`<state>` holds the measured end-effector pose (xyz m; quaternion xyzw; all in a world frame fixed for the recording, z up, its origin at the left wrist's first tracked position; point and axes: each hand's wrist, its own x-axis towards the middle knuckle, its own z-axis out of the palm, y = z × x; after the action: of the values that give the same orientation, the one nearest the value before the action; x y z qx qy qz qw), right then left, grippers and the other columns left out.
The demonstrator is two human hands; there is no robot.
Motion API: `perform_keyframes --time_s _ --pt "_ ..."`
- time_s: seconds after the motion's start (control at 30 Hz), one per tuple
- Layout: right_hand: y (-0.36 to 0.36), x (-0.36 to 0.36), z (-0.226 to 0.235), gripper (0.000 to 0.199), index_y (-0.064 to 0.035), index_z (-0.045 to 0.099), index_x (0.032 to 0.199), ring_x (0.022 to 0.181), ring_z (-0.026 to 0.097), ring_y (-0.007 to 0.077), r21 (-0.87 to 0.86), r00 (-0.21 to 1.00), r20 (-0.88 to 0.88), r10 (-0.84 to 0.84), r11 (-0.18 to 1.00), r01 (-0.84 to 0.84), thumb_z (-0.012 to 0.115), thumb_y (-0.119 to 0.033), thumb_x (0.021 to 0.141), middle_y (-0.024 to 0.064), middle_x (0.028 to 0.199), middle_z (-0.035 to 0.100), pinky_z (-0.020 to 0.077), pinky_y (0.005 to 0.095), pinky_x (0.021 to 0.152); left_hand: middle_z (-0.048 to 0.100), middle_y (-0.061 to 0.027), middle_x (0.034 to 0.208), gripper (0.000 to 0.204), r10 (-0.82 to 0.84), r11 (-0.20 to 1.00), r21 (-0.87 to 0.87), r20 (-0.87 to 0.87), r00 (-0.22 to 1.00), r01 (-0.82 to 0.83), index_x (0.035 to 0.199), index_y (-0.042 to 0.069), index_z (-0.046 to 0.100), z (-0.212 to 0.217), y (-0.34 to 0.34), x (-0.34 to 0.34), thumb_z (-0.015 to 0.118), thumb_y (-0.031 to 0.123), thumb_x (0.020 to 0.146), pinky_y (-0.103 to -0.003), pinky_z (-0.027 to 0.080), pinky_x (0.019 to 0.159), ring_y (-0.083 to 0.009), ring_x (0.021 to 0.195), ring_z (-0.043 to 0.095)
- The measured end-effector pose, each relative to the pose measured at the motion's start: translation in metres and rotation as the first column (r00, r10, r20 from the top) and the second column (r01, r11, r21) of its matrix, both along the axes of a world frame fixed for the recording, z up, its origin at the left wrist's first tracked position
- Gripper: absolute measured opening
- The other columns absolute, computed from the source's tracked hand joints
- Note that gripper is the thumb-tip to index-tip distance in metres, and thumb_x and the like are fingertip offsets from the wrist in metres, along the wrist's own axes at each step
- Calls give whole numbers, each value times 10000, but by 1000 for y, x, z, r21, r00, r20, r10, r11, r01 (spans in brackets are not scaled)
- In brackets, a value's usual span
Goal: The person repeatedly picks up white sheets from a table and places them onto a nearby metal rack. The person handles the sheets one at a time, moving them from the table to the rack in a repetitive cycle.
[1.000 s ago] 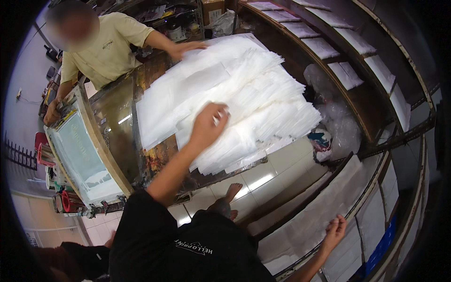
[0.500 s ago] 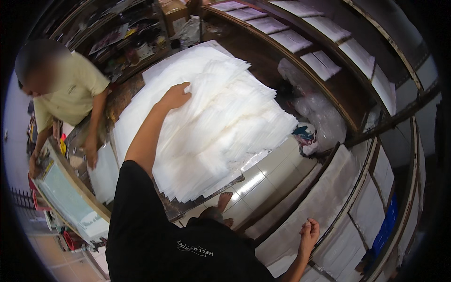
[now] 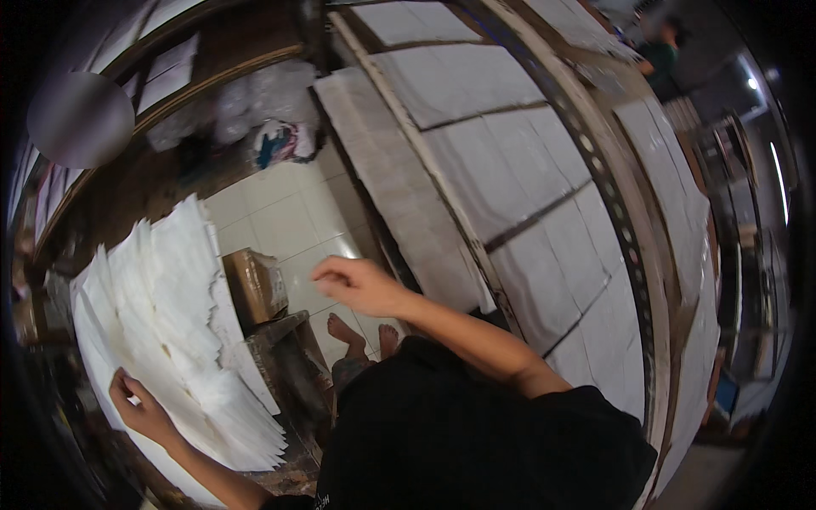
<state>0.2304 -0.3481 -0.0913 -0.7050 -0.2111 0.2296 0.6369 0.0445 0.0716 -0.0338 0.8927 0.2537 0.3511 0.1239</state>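
Observation:
My left hand [image 3: 143, 412] is on a large stack of thin white sheets [image 3: 157, 314] at the left, its fingers bent and apart over the paper. Whether a sheet is between finger and thumb is too small to tell. The stack's right edge is ragged, with sheets fanned unevenly. My right hand [image 3: 361, 286] hangs above the tiled floor between the stack and the racks. Its fingers are loosely bent and nothing shows in them.
Long racks with white sheets laid on their shelves [image 3: 501, 170] run along the right. A cardboard box [image 3: 255, 285] sits beside the stack, near my bare feet [image 3: 344, 331]. Clear plastic bags [image 3: 255, 98] and a colourful cloth bundle [image 3: 285, 144] lie farther back. Another person [image 3: 663, 55] is at the far right.
My view has swung right, bringing the racks to the middle and the stack to the left. The co-worker in the pale shirt has left view. My right arm has come up and across.

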Motion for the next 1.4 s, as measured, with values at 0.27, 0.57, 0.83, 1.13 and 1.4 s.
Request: perform_keyframes --time_s 0.27,0.57,0.83,1.13,1.4 --pt "3 -35 45 321 21 599 1119 765 562 107 116 999 -40 -35 992 40 689 -230 940 59 865 617 487 285 687 646 -160 1012 336 -680 731 -5 -77 729 682 1103 -22 645 -5 -217 55 625 -71 771 -432 461 793 -336 871 588" --pt "-82 -64 22 202 3 633 1003 769 599 148 -272 977 10 -214 939 209 662 -175 911 81 844 660 511 335 696 608 -87 962 365 -907 389 -24 -186 378 921 1113 37 634 -42 -343 47 697 81 756 -402 422 717 -259 834 574" --pt "-283 -76 38 303 -46 611 1195 785 563 88 -188 700 95 -708 678 711 641 -232 958 13 973 635 468 239 643 602 -75 912 354 -977 208 -228 -13 211 951 1169 30 655 -51 -391 20 715 110 829 -390 437 719 -252 825 580" --pt "-517 -154 -18 173 -103 614 1047 616 463 40 -94 170 -116 -979 181 979 681 -166 901 -41 792 555 348 208 533 666 -163 956 295 -914 375 -537 -350 205 755 1124 36 663 -193 -360 -14 683 188 872 -456 501 821 -359 907 651" --pt "-505 -180 -38 329 -1 547 1184 629 593 95 -189 122 139 -983 95 977 650 -100 887 50 770 631 436 227 510 666 -208 992 253 -895 426 -651 -404 188 629 1064 30 642 -220 -350 -39 693 173 862 -490 516 826 -409 929 649"
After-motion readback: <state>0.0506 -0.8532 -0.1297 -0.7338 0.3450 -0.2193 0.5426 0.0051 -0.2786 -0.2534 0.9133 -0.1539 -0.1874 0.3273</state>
